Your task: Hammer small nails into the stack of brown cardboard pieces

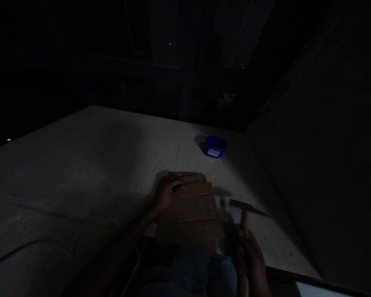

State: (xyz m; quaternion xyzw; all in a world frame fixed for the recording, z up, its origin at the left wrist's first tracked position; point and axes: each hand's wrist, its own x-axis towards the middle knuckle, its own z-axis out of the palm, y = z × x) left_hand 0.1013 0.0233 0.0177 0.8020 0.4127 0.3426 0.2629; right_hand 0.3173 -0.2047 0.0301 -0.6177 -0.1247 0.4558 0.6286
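Note:
My right hand (249, 251) is wrapped round the wooden handle of a hammer (245, 218). Its narrow metal head points up and lies crosswise, above the table's near right side. A stack of brown cardboard sheets (191, 210), dotted with rows of small dark marks, lies in front of me at the table's near edge. On the upper left of this stack rests my left hand (167, 193), its fingers pinched together. Something small and dark shows at the fingertips, too dim to name.
A blue plastic tub (215, 147) with a white label stands beyond the cardboard, slightly right. The pale table (111, 152) meets a dark panel (312, 156) at right. Thin cables (34, 242) lie at the left. The room is very dark.

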